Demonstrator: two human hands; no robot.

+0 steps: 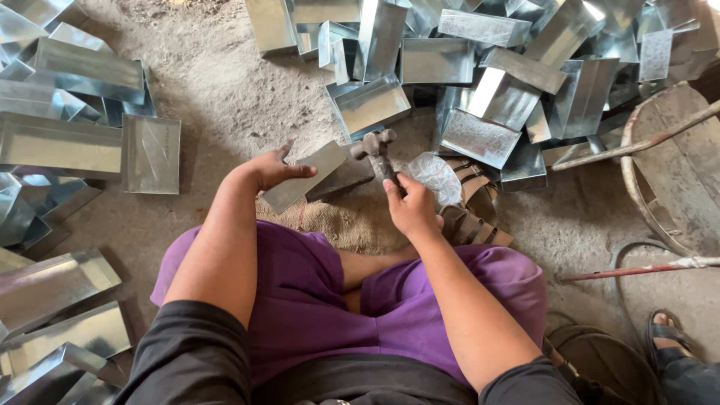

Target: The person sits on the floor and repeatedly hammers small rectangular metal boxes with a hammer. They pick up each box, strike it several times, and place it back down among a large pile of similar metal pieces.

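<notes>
- left hand [271, 169] has its fingers closed on a flat metal sheet [306, 177], tilted just above the sacking [352, 217] by the knees
- right hand [411, 208] is wrapped tight round a hammer [376, 153], head up
- shiny metal trays [480, 82] lie heaped on the floor [225, 90] all around

1. The flat sheet piece [306, 176] under the left hand [270, 169] is thin grey metal with a dull sheen.
2. The hammer [377, 154] in the right hand [411, 208] looks like dark, worn, matt metal.
3. The folded trays [480, 75] heaped around are bright, reflective galvanised metal.
4. The floor [225, 90] is rough, dusty concrete.
5. The sacking [352, 221] looks like coarse woven cloth.
6. The trousers [300, 300] are smooth purple fabric.
</notes>
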